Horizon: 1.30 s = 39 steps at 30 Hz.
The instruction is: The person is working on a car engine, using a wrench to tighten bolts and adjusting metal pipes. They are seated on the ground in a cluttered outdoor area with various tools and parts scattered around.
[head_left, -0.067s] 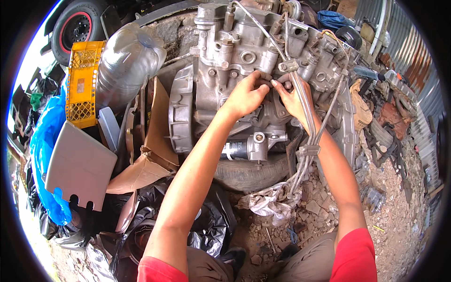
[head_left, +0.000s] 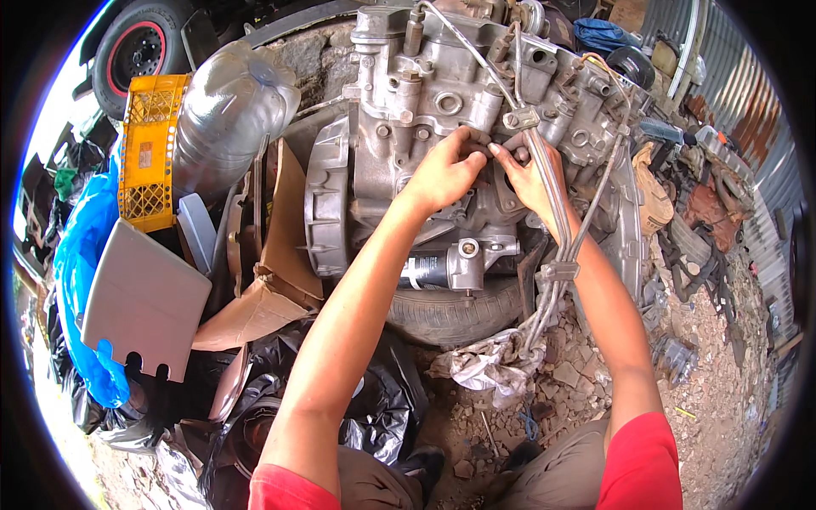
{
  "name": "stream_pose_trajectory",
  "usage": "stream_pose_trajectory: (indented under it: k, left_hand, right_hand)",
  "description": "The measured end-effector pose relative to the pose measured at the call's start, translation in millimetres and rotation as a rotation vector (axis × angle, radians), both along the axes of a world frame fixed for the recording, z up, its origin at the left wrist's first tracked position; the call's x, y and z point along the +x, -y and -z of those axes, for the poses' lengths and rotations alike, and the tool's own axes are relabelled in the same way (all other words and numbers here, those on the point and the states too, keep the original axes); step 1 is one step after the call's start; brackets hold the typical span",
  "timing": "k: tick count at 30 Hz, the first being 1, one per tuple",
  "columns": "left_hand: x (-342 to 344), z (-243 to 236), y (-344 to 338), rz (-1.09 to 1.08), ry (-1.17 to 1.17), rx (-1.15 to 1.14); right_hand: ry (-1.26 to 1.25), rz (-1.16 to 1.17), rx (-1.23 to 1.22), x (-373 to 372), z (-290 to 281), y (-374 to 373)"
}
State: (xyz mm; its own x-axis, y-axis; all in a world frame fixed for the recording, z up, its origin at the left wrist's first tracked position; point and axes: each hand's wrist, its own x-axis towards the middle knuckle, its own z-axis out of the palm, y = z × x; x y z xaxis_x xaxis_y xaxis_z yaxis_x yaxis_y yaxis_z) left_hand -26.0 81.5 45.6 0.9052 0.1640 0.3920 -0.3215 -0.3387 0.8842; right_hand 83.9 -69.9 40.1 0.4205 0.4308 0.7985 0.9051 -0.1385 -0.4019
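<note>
My left hand [head_left: 450, 170] is at the middle of a grimy metal engine block [head_left: 382, 144], its fingers curled and pinched on something too small to make out. My right hand [head_left: 525, 174] meets it from the right, thumb and fingers bent close to the left fingertips and partly hidden behind a bundle of metal pipes [head_left: 558, 208] that runs down over that hand and forearm. Below both hands sit a metal housing [head_left: 467, 263] and a black cylindrical filter [head_left: 425, 272]. A ribbed bell housing [head_left: 327, 195] is at the engine's left side.
The engine rests by an old tyre [head_left: 450, 323]. Left are a yellow crate [head_left: 149, 153], large plastic bottle [head_left: 225, 119], cardboard [head_left: 285, 238], grey panel [head_left: 144, 297] and black bags [head_left: 378, 399]. Right are rubble [head_left: 705, 365], scrap and corrugated sheeting [head_left: 739, 102].
</note>
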Motion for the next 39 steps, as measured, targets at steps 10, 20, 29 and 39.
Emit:
stream_pose_trajectory:
  k: [10,20,29,39]
  left_hand:
    - [-1,0,3,-0.071,0.036,0.041]
    - [-3,-1,3,-0.053,0.011,0.073]
    - [-5,-2,4,-0.048,0.038,0.101]
    - [-6,-3,7,-0.042,0.026,0.085]
  right_hand:
    - [-0.053,-0.036,-0.051,-2,-2,3]
    - [0.003,-0.115,-0.046,10,5,1]
    - [0.029,-0.09,0.025,6,6,0]
    - [0.057,-0.098,0.007,7,5,2]
